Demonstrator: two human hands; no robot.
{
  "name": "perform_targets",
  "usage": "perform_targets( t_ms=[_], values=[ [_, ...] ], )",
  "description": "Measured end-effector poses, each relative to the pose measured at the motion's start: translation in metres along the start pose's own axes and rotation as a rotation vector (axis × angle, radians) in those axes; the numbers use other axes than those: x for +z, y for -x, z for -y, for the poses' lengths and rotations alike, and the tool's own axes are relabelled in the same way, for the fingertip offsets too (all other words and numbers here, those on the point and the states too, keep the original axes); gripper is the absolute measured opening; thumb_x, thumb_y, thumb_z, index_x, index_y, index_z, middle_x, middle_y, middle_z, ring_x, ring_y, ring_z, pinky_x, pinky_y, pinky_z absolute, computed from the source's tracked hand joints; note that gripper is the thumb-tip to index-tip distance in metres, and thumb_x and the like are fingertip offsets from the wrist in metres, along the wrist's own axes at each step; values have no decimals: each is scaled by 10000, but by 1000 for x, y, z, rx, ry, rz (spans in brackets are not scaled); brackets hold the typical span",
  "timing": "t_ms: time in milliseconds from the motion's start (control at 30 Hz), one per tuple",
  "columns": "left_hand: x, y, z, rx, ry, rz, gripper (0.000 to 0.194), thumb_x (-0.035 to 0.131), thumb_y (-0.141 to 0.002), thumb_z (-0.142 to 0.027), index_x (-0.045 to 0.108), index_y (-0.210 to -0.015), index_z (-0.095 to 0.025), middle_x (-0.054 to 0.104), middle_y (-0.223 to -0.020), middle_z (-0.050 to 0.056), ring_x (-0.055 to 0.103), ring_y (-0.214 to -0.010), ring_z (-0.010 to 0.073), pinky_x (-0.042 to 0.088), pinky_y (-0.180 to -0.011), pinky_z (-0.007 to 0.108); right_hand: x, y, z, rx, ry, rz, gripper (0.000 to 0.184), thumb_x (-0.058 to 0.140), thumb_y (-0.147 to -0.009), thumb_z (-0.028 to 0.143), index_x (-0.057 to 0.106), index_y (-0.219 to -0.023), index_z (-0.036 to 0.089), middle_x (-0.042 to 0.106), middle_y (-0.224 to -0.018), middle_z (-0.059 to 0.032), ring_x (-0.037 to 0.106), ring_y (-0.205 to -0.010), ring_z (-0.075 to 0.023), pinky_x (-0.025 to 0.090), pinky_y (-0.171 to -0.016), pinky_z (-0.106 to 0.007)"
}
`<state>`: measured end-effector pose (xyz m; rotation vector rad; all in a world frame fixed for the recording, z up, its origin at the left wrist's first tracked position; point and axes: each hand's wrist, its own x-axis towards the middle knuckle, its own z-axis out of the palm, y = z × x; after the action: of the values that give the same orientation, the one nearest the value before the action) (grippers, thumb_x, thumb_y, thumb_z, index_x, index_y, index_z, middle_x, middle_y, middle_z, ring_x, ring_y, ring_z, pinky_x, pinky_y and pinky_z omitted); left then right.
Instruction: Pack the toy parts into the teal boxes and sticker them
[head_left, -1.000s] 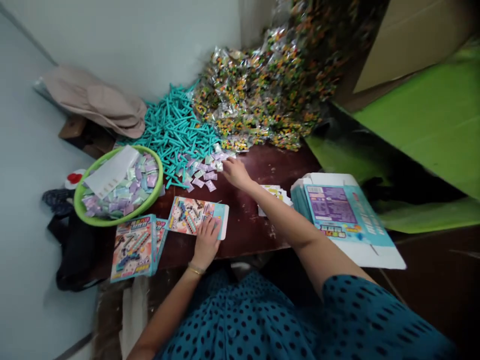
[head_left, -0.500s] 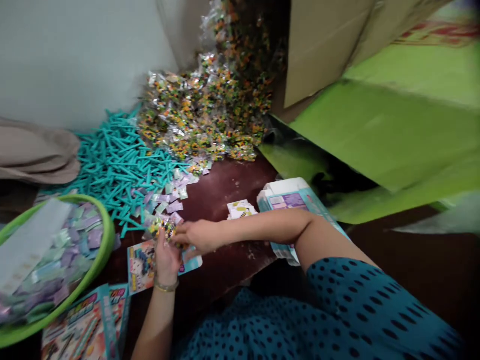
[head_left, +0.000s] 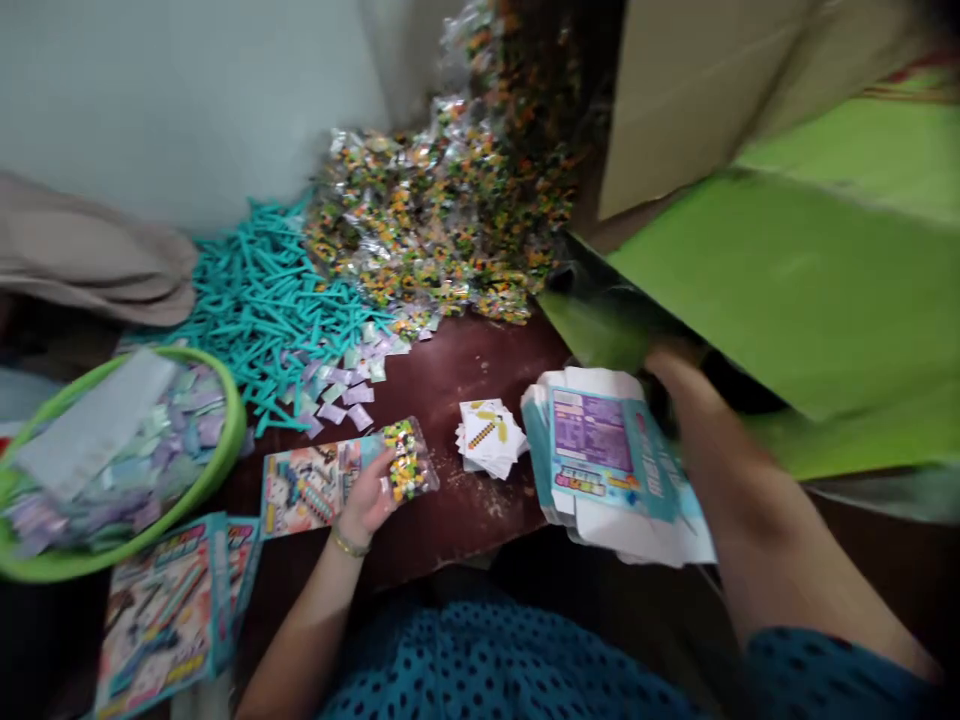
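My left hand (head_left: 369,495) is closed on a small clear bag of colourful beads (head_left: 405,458), orange, yellow, green and black. Beneath it lies a flat printed package (head_left: 311,488) with a teal end. My right hand (head_left: 670,358) reaches far to the right, into the dark gap beside the green sheet (head_left: 795,270); its fingers are hidden and blurred there. Close to the right forearm, a stack of flattened teal and white boxes (head_left: 596,440) rests at the table edge. Left of that stack sits a pile of white cards (head_left: 491,437) showing a pickaxe picture.
Turquoise sticks (head_left: 270,300) are heaped at the back left, with small lilac and mint packets (head_left: 349,388) in front. A large mound of bead bags (head_left: 442,210) stands behind. A green basket (head_left: 234,430) of packets and printed packages (head_left: 161,610) are at left; a cardboard flap (head_left: 690,100) juts in.
My right hand has left the bead bag and swung right into the gap by the green sheet. My left hand still holds the bag, now further right. The view has shifted.
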<state>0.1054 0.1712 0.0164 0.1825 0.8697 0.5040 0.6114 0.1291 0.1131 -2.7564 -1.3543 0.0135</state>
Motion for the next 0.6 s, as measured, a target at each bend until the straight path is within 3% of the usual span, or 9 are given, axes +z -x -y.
perform_targets(
  t_ms=[67, 100, 167, 267, 333, 433, 533, 600],
  values=[
    [-2, 5, -1, 52, 3, -4, 315, 534, -995, -230, 648, -1259, -101, 797, -995, 130, 782, -956, 268, 610, -967, 426, 6, -9, 11, 54, 24, 18, 367, 628, -885, 43, 703, -1244, 30, 716, -1062, -336, 722, -940, -310, 514, -781, -414],
    [-4, 8, -1, 65, 3, 0, 318, 544, -996, -251, 652, -1258, -108, 797, -1002, 130, 780, -969, 273, 608, -968, 431, 10, -11, 22, 30, 2, 50, 356, 616, -882, 40, 727, -1221, 48, 724, -1068, -334, 724, -948, -310, 500, -788, -409],
    [-9, 14, -4, 61, 4, 16, 325, 558, -997, -298, 667, -1242, -113, 795, -1008, 134, 776, -986, 284, 605, -969, 442, 18, -12, 56, -135, -135, 131, 290, 611, -907, 104, 779, -1141, 138, 760, -1098, -242, 723, -973, -273, 493, -833, -371],
    [-15, 22, -7, 41, 10, 56, 350, 575, -994, -352, 679, -1231, -117, 790, -1044, 144, 767, -1020, 303, 595, -987, 466, 37, -9, 117, -474, -359, 379, 227, 617, -942, 273, 794, -1077, 230, 789, -1088, -97, 719, -955, -224, 504, -860, -313],
    [-22, 29, -10, 55, 21, 65, 357, 584, -992, -350, 669, -1261, -133, 789, -1071, 136, 758, -1054, 307, 581, -1013, 478, 52, -18, 146, -528, -319, 490, 226, 634, -922, 313, 796, -1063, 242, 789, -1073, -60, 716, -938, -222, 510, -862, -305],
    [-38, 42, -18, 101, 57, 29, 372, 563, -1007, -326, 631, -1330, -154, 788, -1099, 116, 750, -1092, 289, 562, -1050, 466, 70, -50, 158, -322, -159, 373, 299, 661, -878, 288, 776, -1140, 199, 762, -1152, -104, 691, -1041, -263, 504, -899, -319],
    [-57, 55, -29, 133, 70, -34, 398, 538, -1022, -302, 587, -1386, -148, 785, -1125, 115, 753, -1088, 275, 564, -1053, 458, 80, -78, 152, -106, -105, 153, 661, 707, -857, 365, 566, -1449, 106, 619, -1383, -232, 607, -1216, -345, 490, -959, -384],
    [-67, 60, -35, 160, 68, -69, 408, 542, -1020, -292, 576, -1398, -139, 784, -1129, 122, 756, -1079, 274, 573, -1039, 454, 85, -86, 154, -76, -109, 63, 910, 759, -823, 416, 373, -1568, 64, 505, -1468, -303, 562, -1260, -378, 474, -986, -420]
  ],
)
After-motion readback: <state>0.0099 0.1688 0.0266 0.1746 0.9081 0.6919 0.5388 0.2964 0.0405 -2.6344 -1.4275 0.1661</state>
